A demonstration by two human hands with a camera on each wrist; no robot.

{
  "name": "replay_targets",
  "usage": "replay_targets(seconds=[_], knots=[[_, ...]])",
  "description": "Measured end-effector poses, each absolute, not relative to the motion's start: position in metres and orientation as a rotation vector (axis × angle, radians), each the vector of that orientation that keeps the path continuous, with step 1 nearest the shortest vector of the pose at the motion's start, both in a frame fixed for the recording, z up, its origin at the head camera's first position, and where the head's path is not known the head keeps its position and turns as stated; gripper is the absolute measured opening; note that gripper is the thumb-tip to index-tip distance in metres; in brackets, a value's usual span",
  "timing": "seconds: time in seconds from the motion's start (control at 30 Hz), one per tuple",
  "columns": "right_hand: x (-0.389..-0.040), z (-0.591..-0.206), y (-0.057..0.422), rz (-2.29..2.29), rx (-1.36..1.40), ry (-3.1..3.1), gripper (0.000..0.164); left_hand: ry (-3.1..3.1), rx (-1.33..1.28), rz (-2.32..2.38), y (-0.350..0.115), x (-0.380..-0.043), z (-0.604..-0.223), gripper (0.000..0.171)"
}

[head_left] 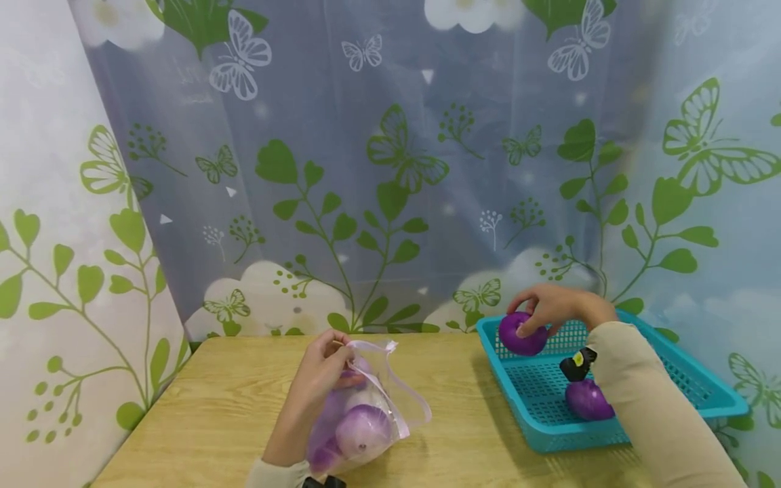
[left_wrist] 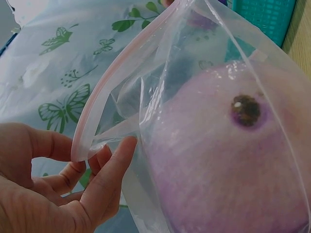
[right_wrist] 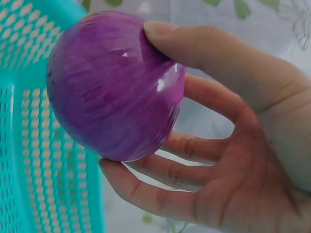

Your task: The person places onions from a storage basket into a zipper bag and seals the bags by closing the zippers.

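Note:
My left hand (head_left: pixel 321 379) pinches the rim of a clear zip bag (head_left: pixel 386 393) between thumb and fingers, at the left of the table. Inside the bag lie several purple round things; in the left wrist view, a pale one (left_wrist: pixel 214 165) with a dark brown spot shows through the plastic. With thumb and fingertips my right hand (head_left: pixel 552 306) holds a purple onion (right_wrist: pixel 114 87) at the upper left part of a turquoise basket (head_left: pixel 518 413). A second purple onion (head_left: pixel 587 400) lies in the basket, partly covered by the right forearm.
The wooden table (head_left: pixel 238 400) carries the bag and, to its right, the basket. Behind and at both sides hangs a curtain (head_left: pixel 342 122) printed with leaves and butterflies. A black wrist camera (head_left: pixel 577 364) sits by the right cuff, over the basket.

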State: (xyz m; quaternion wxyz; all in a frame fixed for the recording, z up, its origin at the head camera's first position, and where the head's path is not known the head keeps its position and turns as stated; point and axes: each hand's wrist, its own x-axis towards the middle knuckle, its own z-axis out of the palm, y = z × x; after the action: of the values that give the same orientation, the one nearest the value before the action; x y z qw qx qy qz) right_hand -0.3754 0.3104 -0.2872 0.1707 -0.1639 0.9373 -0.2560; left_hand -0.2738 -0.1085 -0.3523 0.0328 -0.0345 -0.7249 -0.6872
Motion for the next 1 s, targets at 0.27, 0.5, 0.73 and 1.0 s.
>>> replay_targets(seconds=[0.27, 0.5, 0.73, 1.0], knots=[[-0.364, -0.281, 0.271, -0.696, -0.639, 2.685, 0.058, -2.229, -0.108, -2.117, -0.11, -0.273, -0.352, 0.009], [-0.351, -0.284, 0.245, -0.679, -0.751, 2.718, 0.052, -2.227, -0.118, -2.107, -0.11, -0.275, -0.352, 0.009], [-0.339, -0.286, 0.225, -0.615, -0.846, 2.758, 0.053, -2.229, -0.132, -2.108, -0.108, -0.275, -0.351, 0.01], [-0.328, -0.295, 0.205, -0.629, -0.934, 2.749, 0.051, -2.228, -0.136, -2.102, -0.107, -0.274, -0.355, 0.013]])
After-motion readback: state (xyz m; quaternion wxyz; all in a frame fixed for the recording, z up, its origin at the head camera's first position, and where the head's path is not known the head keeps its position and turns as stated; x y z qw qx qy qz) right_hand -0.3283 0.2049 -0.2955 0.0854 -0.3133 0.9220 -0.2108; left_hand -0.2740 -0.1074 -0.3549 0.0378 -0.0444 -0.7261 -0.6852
